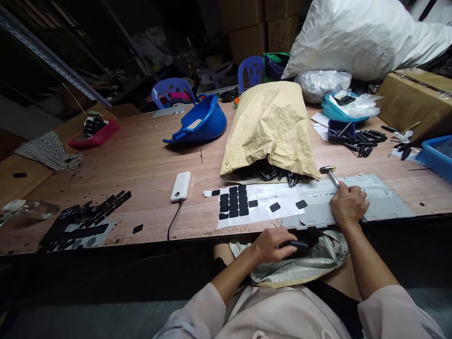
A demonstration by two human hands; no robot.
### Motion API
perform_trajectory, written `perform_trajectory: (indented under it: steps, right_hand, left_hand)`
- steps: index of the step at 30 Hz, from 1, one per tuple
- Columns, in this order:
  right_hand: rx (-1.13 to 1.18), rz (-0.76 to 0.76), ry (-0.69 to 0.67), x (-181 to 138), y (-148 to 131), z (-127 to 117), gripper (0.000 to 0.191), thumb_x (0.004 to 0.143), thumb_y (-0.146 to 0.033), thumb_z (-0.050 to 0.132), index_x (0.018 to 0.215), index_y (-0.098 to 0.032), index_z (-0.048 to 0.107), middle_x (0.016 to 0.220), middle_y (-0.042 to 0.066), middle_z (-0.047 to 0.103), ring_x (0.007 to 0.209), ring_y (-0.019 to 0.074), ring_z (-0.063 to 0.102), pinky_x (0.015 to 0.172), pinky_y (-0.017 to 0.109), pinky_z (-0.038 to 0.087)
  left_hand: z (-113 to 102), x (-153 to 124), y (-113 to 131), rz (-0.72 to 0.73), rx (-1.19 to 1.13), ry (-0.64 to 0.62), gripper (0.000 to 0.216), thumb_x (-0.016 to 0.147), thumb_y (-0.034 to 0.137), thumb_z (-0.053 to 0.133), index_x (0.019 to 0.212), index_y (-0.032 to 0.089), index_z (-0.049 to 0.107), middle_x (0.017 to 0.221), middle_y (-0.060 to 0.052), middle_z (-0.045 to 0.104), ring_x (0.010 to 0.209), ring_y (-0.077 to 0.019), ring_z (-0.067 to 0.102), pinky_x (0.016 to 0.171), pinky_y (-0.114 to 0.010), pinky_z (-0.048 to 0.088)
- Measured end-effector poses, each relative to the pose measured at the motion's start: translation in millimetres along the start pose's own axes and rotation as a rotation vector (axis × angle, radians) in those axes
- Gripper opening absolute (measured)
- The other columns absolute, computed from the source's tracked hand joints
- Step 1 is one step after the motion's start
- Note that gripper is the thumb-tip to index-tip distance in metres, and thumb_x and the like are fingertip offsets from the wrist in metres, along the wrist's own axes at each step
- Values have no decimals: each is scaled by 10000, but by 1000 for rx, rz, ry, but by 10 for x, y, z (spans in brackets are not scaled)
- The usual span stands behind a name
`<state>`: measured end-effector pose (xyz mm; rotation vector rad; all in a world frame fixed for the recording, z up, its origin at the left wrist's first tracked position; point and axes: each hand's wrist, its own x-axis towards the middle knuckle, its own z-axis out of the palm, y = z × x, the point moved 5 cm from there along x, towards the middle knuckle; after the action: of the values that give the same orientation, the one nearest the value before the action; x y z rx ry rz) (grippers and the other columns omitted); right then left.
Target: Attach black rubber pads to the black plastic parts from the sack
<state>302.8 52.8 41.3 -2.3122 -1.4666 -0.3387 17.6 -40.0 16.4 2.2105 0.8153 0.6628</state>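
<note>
My left hand (273,245) is below the table edge, over a woven bag (310,263) on my lap, with its fingers closed round a black part (296,245). My right hand (348,203) rests on the table's front edge with its fingers curled on a small hammer (330,174) that has a metal head and a yellow tip. In front of me lies a white backing sheet (261,205) with several black adhesive pads (233,201) stuck on it in a block and a few loose ones beside it. A grey flat sheet (381,202) lies under my right hand.
A tan sack (270,127) spills black parts at its mouth. A white power bank (181,186) with a cable lies to the left. More black pads (92,216) sit at far left. A blue basin (201,123), a red tray (93,132), boxes and bins stand behind.
</note>
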Motion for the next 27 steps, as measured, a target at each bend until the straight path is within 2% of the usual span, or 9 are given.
perform_trajectory:
  steps: [3,6,9,12,15,18,21,24,27]
  right_hand:
    - [-9,0,-2,-4,-5,2,374,1050,-291,474,1271,-187,756,1141,179,611,980,267,476,740,380,237]
    - [-14,-7,-8,-6,-23,-1,370,1045,-282,477,1277,-183,748,1133,175,614,989,270,487,741,377,245]
    - [-20,-8,-15,-11,-32,-6,351,1033,-272,491,1248,-175,751,1122,174,613,988,273,493,749,372,264]
    - [-18,-8,-20,-17,-33,-7,368,1049,-277,460,1249,-171,750,1119,177,614,983,272,499,752,369,263]
    - [-8,-10,-19,-21,-29,-3,376,1044,-268,462,1276,-171,741,1122,183,614,984,274,491,750,376,260]
    - [3,-9,-18,-20,-24,7,360,994,-246,528,1270,-162,743,1128,188,608,984,273,470,755,383,275]
    - [5,-17,-18,-18,-24,15,359,952,-233,568,1253,-145,744,1118,192,601,981,274,461,760,382,286]
    - [-7,-23,-26,-21,-28,17,374,969,-237,547,1283,-146,728,1132,200,601,988,282,468,760,381,278]
    - [-19,-13,-34,-27,-29,12,389,1012,-252,492,1318,-155,713,1154,196,606,1007,287,487,768,382,275]
  left_hand:
    - [281,-331,-14,-252,142,-205,254,1012,331,659,1188,198,786,1028,-91,791,918,-227,752,837,-320,588]
    - [388,-501,-140,-548,253,-337,298,999,280,642,1262,199,757,1160,-120,786,1027,-268,769,913,-367,610]
    - [370,-445,-94,-551,238,-362,403,972,272,667,1369,227,718,1230,-117,778,1065,-269,769,941,-373,613]
    - [216,-187,103,-352,75,-248,355,953,278,696,1297,238,773,1136,-84,812,987,-237,776,897,-334,613]
    - [-188,206,124,-299,-25,40,211,962,268,671,1089,223,834,994,-57,830,884,-202,769,841,-300,596]
    - [-773,582,-197,-566,50,432,200,962,267,660,1057,206,824,934,-56,824,827,-202,753,788,-300,573]
    - [-1241,838,-584,-902,173,666,179,961,301,672,936,184,806,937,-109,821,935,-260,770,846,-337,560]
    - [-1434,1019,-851,-1092,157,660,249,923,394,726,784,192,767,986,-179,819,1030,-337,776,835,-373,552]
    - [-1468,1067,-946,-1173,99,628,247,856,423,780,734,214,732,991,-177,820,1017,-360,777,775,-376,538]
